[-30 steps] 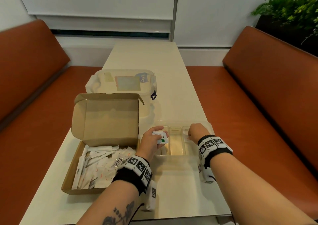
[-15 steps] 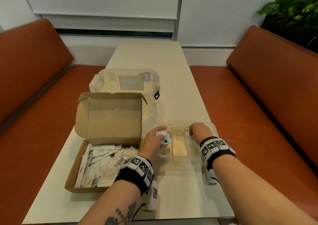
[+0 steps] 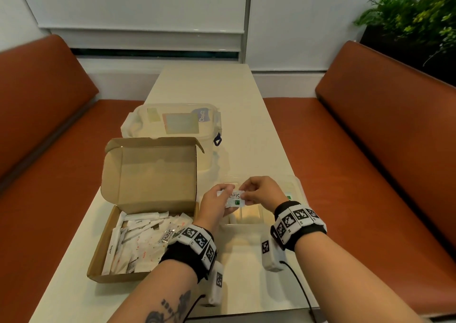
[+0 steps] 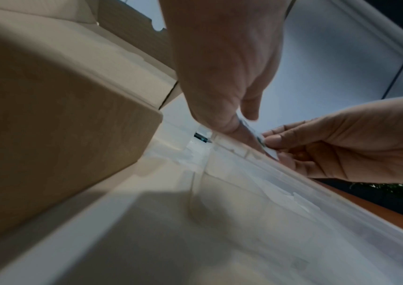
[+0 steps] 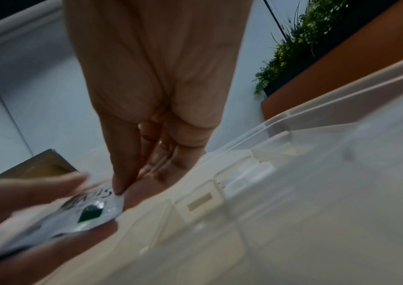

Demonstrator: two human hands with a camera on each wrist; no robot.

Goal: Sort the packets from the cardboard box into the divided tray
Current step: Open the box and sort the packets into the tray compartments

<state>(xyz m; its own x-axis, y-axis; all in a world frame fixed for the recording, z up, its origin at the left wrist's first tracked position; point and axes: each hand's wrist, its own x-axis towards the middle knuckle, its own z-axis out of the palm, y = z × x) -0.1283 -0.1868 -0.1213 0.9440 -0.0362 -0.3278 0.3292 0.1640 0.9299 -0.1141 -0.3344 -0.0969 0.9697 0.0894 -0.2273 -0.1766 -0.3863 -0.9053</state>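
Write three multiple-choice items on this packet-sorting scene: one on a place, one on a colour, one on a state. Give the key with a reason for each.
1. Where is the Stevia packet?
A. Lying in the cardboard box
B. Held above the divided tray
C. On the bench seat

2. What colour is the small mark printed on that packet?
A. Green
B. Red
C. Yellow

3. In what state is the cardboard box?
A. Taped shut
B. Crushed flat
C. Open, lid flap standing up

Key:
1 B: the left hand and right hand both pinch it over the clear divided tray.
2 A: a green mark shows on the white packet in the head and right wrist views.
3 C: the lid stands upright behind the loose packets heaped inside.
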